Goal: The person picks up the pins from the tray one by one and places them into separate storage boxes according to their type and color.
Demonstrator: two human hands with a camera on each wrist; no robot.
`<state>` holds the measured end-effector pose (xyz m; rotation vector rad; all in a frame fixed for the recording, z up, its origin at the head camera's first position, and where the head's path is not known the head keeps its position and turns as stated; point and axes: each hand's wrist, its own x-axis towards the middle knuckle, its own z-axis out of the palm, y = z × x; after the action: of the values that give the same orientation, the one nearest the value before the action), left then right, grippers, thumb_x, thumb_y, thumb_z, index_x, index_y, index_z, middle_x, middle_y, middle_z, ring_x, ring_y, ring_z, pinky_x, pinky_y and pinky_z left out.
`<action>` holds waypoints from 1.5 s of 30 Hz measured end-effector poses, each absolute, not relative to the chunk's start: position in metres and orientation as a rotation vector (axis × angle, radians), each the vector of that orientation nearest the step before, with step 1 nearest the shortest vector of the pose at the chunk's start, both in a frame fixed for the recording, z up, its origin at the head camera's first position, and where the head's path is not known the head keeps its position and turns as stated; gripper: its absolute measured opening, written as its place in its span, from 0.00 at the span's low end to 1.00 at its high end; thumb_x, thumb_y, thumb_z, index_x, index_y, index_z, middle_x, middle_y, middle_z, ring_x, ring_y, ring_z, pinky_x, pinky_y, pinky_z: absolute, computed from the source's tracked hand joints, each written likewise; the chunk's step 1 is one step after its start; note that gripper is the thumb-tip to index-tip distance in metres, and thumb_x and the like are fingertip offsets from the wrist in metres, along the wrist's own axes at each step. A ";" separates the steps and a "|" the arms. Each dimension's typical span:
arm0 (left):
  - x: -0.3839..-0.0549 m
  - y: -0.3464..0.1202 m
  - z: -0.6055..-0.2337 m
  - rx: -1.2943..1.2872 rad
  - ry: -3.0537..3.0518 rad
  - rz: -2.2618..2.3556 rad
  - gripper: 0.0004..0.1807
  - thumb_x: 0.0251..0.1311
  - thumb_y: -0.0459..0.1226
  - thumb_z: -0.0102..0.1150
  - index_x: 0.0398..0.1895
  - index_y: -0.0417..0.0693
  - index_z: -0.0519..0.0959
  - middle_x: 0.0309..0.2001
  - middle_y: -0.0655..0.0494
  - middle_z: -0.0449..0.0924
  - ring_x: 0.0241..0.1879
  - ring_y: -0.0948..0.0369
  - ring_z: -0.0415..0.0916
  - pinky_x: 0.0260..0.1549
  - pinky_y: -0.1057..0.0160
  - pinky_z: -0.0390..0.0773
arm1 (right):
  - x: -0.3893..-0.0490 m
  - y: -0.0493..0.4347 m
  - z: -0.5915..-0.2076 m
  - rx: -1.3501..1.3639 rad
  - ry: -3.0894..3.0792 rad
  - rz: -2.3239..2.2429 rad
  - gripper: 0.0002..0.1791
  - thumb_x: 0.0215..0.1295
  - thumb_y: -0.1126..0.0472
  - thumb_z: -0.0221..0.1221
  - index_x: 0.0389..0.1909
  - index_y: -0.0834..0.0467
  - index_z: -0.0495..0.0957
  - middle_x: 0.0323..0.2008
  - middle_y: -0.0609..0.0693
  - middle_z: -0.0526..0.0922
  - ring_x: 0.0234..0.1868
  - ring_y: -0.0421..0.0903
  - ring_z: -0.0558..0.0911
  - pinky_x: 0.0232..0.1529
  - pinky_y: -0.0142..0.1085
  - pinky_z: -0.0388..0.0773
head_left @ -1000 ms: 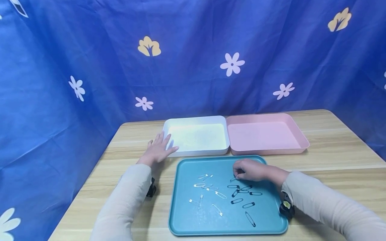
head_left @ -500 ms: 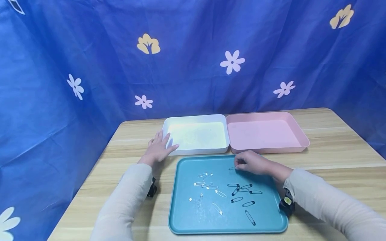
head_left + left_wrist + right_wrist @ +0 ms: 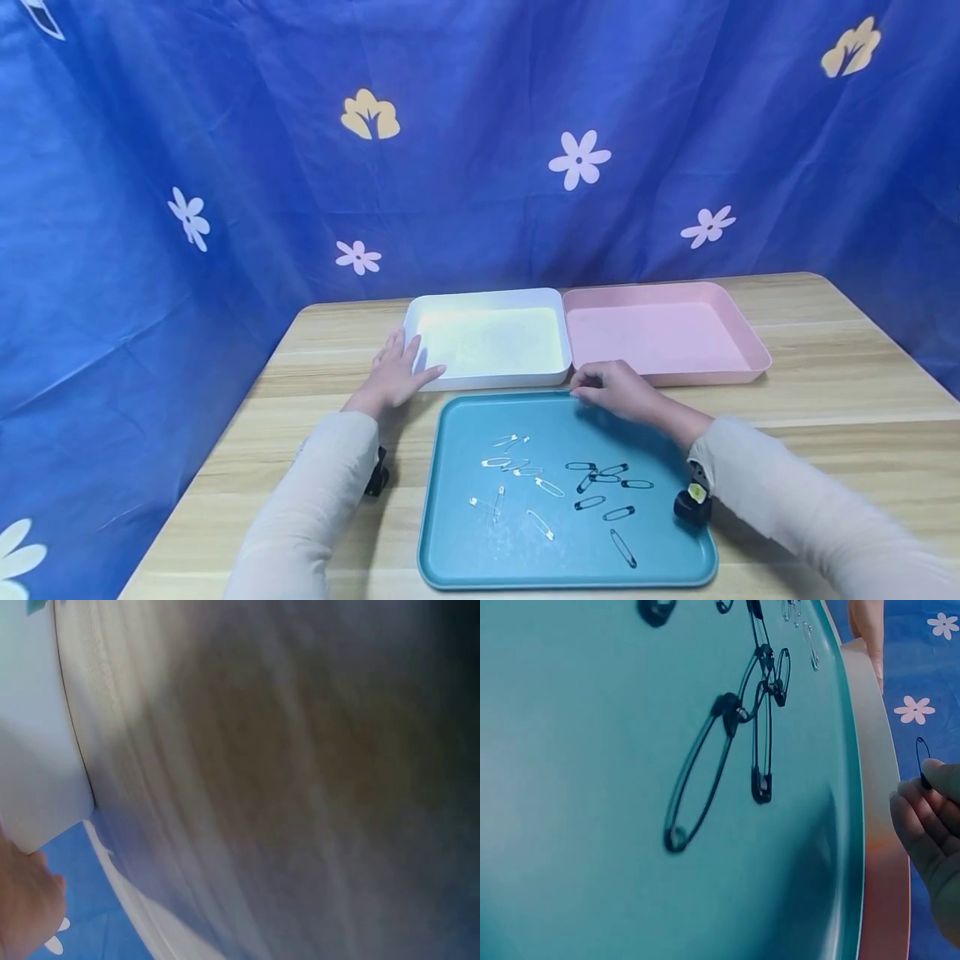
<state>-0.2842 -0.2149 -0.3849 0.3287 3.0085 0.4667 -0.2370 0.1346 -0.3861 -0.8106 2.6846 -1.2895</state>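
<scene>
My right hand [image 3: 618,392] is over the far edge of the teal tray [image 3: 555,562], near the pink tray. It pinches a black safety pin [image 3: 925,781] between thumb and fingers, as the right wrist view shows. With fingers spread, my left hand [image 3: 392,375] rests at the left end of the white tray [image 3: 491,333]. On the teal tray, several silver safety pins [image 3: 550,487] lie scattered to the left. Several black safety pins [image 3: 622,548] lie on its right side, some overlapping.
Beside the white tray stands the pink tray [image 3: 663,337], close against it, both behind the teal tray. All rest on a wooden table [image 3: 847,400]. A blue flowered curtain [image 3: 465,192] hangs behind and to the left.
My right hand has moved forward with the black safety pin, from over the teal tray to its far edge. The left hand has stayed by the white tray.
</scene>
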 end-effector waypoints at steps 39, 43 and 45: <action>-0.283 -0.215 -0.387 0.322 3.002 0.444 0.45 0.54 0.62 0.36 0.65 0.39 0.44 0.64 0.37 0.28 0.62 0.43 0.28 0.56 0.44 0.38 | -0.289 0.077 -0.371 -0.301 2.479 -1.754 0.07 0.55 0.69 0.54 0.34 0.67 0.76 0.34 0.61 0.78 0.31 0.51 0.78 0.35 0.40 0.75; -0.281 -0.214 -0.385 0.324 3.000 0.447 0.46 0.54 0.63 0.35 0.65 0.39 0.45 0.64 0.37 0.29 0.62 0.44 0.28 0.56 0.44 0.39 | -0.293 0.071 -0.371 -0.295 2.533 -1.699 0.06 0.55 0.68 0.54 0.34 0.65 0.77 0.32 0.57 0.79 0.32 0.50 0.79 0.35 0.40 0.75; -0.281 -0.214 -0.384 0.326 2.999 0.437 0.46 0.53 0.64 0.34 0.65 0.39 0.45 0.65 0.37 0.28 0.62 0.44 0.28 0.57 0.44 0.39 | -0.295 0.067 -0.372 -0.284 2.561 -1.663 0.06 0.55 0.68 0.55 0.33 0.64 0.77 0.31 0.56 0.79 0.30 0.48 0.79 0.34 0.38 0.75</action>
<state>-0.2807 -0.2137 -0.3844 0.3262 2.9992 0.4375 -0.2954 0.0675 -0.3717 -0.2836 2.5606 -1.6630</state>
